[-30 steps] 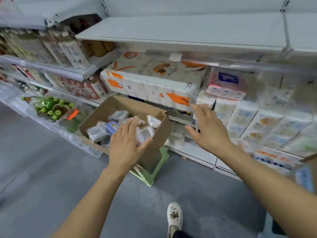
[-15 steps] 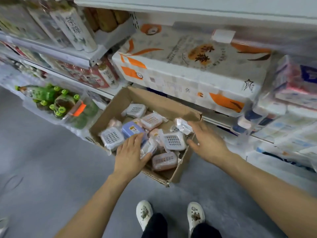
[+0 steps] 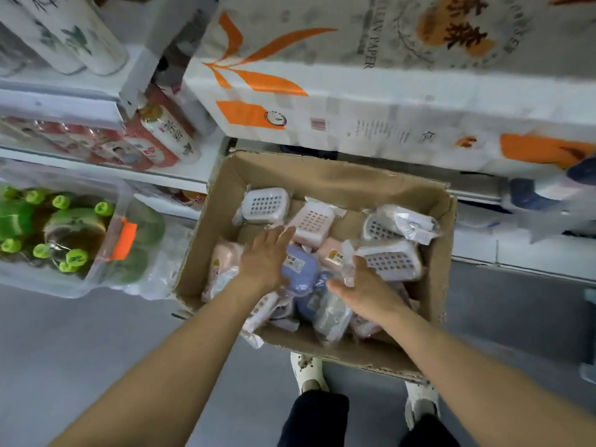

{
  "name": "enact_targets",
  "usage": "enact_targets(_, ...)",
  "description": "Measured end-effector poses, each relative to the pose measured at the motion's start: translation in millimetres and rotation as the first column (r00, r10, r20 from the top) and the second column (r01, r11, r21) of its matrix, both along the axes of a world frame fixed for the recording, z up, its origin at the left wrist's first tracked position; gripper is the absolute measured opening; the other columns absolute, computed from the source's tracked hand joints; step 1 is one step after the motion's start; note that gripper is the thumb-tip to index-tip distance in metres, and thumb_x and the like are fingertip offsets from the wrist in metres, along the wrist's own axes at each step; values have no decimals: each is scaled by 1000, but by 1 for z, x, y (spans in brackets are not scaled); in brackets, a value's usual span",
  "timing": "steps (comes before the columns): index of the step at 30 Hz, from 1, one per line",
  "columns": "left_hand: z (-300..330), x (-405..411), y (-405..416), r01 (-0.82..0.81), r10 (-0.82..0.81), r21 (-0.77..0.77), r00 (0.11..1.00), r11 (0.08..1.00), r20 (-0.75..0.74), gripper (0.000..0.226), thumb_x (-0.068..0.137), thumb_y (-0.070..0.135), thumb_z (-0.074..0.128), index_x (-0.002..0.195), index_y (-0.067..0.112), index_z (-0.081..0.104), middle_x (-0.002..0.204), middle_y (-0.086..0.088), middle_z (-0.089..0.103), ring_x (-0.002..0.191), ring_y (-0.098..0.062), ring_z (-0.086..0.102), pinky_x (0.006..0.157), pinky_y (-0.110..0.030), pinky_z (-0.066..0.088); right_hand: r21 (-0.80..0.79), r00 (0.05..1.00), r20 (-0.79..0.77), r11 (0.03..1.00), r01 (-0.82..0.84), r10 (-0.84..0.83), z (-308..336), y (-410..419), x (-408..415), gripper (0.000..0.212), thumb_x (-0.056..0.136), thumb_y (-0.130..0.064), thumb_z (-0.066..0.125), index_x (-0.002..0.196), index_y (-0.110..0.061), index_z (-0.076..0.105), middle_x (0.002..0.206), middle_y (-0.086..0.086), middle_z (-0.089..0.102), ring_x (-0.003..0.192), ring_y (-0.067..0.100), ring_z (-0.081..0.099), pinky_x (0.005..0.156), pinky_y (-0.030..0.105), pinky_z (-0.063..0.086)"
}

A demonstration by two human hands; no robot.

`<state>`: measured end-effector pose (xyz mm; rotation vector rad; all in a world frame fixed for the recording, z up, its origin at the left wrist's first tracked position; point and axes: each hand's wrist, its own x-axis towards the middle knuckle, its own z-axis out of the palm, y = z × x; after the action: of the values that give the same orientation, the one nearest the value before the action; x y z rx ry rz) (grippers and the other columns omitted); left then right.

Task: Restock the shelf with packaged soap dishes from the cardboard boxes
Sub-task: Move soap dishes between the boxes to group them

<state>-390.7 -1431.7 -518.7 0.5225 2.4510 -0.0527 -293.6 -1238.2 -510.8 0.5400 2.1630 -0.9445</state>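
Left hand flat, right hand relaxed, blue soap dish between, inside cardboard box

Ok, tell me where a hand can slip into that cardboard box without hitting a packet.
Bare cardboard floor shows along the far wall of the cardboard box, behind the white soap dish, and in the far left corner beside it. The middle and near half are crowded: the blue soap dish lies between the left hand and right hand.
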Motion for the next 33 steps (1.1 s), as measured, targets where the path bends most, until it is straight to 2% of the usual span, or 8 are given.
enact_targets(6,-32,-25,-13,257,-248,-47,958,965,147,112,74,47,79,156,27,7,158,1,22,146,-24,17,118,-48,20,12,954,61,956,293,-293,-34,-27,1,59,86,-40,67,130,-16,38,128,9,56,113,26,56,94,39,47)
enact_targets(11,-37,-32,-25,205,-207,30,976,978,68,103,68,56,80,150,30,23,146,-2,35,135,-28,31,107,-43,32,-25,875,-130,884,467,-466,-24,-13,-20,54,85,-32,71,132,-19,46,113,-2,57,85,8,58,69,25,48)
enact_targets(16,-35,-41,-46,-167,175,201,984,965,-26,108,65,63,80,149,23,26,149,-4,35,135,-31,35,104,-44,37,-444,475,-16,432,785,-880,-13,-7,-40,72,82,-30,77,141,-19,37,116,-6,59,99,12,62,86,34,54)
enact_targets(18,-40,-35,-49,-190,210,194,974,962,-89,108,64,67,77,148,20,27,144,-4,40,130,-29,40,99,-43,41,-423,561,17,503,754,-827,-23,-12,-37,48,81,-32,77,119,-20,50,106,-7,63,93,5,61,78,23,51)
enact_targets(20,-46,-26,-52,-72,95,141,983,987,-158,103,65,73,71,144,21,30,138,0,44,125,-24,44,95,-39,40,-271,764,-7,737,619,-645,-46,-21,-28,30,83,-27,76,92,-26,48,88,-12,56,79,2,55,63,16,39)
enact_targets(25,-61,-26,-53,-71,98,198,987,978,-130,99,66,72,72,142,22,33,137,0,43,126,-24,42,98,-37,39,57,978,7,976,208,-209,-98,-44,-17,64,70,-30,79,128,-20,52,124,-2,56,122,21,51,93,32,47)
enact_targets(29,-65,-22,-51,-127,153,213,982,969,-109,100,65,70,74,143,22,34,138,-2,44,126,-26,42,99,-38,38,316,990,37,939,-138,134,-101,-54,-21,76,77,-38,71,143,-23,35,140,7,44,132,30,38,105,40,40)
enact_targets(33,-65,-16,-53,-94,128,193,977,977,-168,98,64,73,72,139,20,38,133,-5,49,121,-26,46,96,-39,42,412,966,58,875,-253,253,-89,-58,-22,66,76,-46,72,132,-20,48,134,8,48,126,29,41,102,39,37)
